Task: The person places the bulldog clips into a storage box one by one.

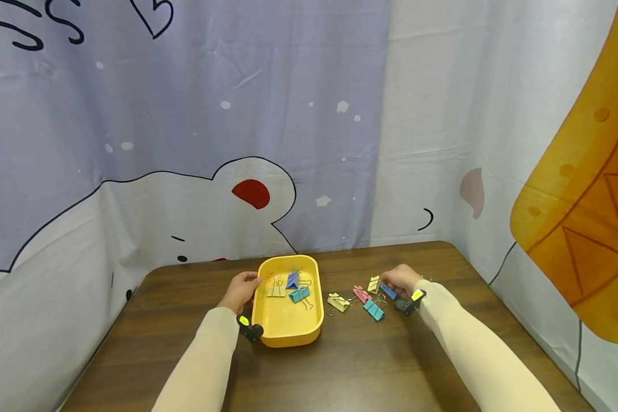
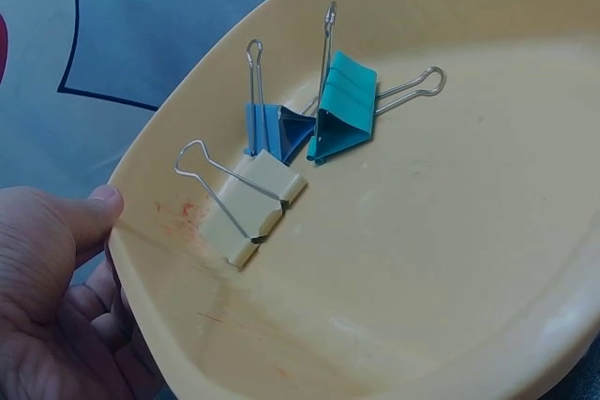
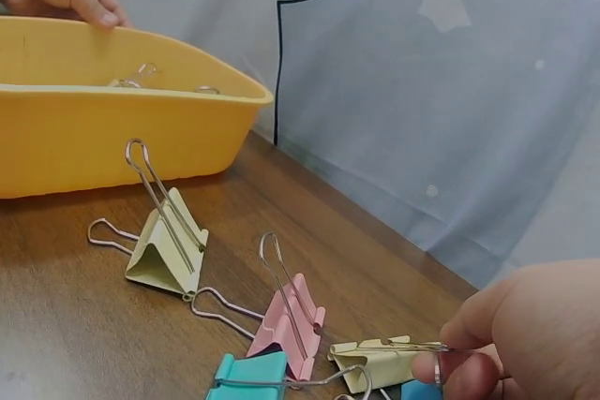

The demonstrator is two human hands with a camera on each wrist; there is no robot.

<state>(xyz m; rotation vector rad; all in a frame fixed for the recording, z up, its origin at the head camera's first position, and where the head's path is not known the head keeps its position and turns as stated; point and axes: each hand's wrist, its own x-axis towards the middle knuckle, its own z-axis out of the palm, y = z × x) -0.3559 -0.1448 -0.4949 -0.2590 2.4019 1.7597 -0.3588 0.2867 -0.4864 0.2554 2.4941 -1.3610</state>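
My left hand (image 1: 240, 292) grips the left rim of a yellow plastic tray (image 1: 288, 335), thumb on the edge and fingers outside the wall. Inside lie a cream binder clip (image 2: 253, 208), a blue binder clip (image 2: 278, 128) and a teal binder clip (image 2: 345, 108). To the right of the tray, my right hand (image 1: 403, 279) pinches the wire handle of a pale yellow binder clip (image 3: 375, 360) between thumb and finger. Under that hand is another blue binder clip (image 1: 388, 291), mostly hidden in the right wrist view.
Between tray and right hand, a second pale yellow binder clip (image 1: 338, 302), a pink binder clip (image 1: 361, 294) and a teal binder clip (image 1: 373, 310) lie on the brown wooden table (image 1: 360, 366). A printed curtain (image 1: 309, 126) hangs behind the table.
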